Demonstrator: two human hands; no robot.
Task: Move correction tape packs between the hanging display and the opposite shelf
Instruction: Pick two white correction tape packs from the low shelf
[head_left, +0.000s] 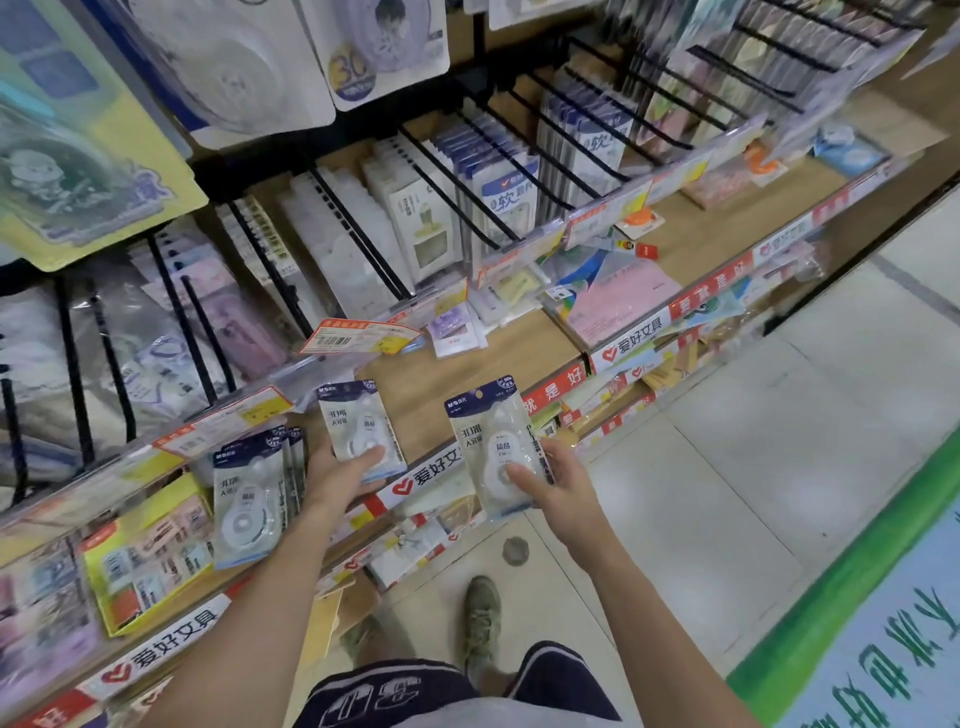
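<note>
Head view, left hand: the left hand (340, 480) pinches one correction tape pack (361, 428) by its lower edge, thumb across the front, holding it upright just above the wooden shelf (431, 384).
Head view, right hand: the right hand (550, 480) holds a second correction tape pack (493, 449), thumb pressed on the clear blister over the dispenser, fingers curled behind. This pack hangs out over the floor (727, 467), in front of the shelf edge.
Packs already set down: a small stack of matching packs (249, 499) leans upright at the left end of the shelf, just beside the left forearm.
Hanging display: black wire hooks (358, 234) above the shelf carry other carded stationery; whether any hold correction tape I cannot tell.
Shelf front: a red-and-white label strip (431, 475) runs along the edge, touching neither pack.
Handling, as a judgement: each pack looks light, a thin card backing with a stiff plastic bubble. The card would bend if squeezed at a corner; the bubble is smooth and probably slippery.
Where to take hold: pinching the flat card margin beside or below the bubble seems safest, leaving the top hang-hole free for a hook.
Step in hand: likely placing the left pack onto the shelf beside the stack, with the right pack waiting.
</note>
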